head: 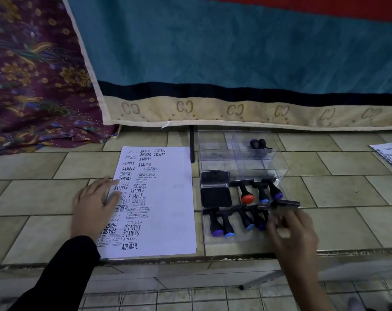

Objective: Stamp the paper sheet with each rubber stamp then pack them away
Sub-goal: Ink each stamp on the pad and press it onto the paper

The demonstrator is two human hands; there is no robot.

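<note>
While left hand [94, 205] presses flat paper sheet [165, 198], cylindrical rubber stamps [215, 222], clear tray [242, 240]

Beige floor tiles [44, 198] spread out in front of me, dimly lit. At the far side hangs a blue blanket [213, 52] with a cream border [213, 113]. A purple flowered cloth [33, 86] lies far left.

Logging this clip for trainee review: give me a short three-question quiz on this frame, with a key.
1. True or false: the left hand rests on the paper sheet.
2. One stamp has a cap unlike the rest. Which colour? A red, B green, C yellow.
3. How many stamps lie inside the clear box?
Key: 1 true; 2 A; 3 two.
</note>
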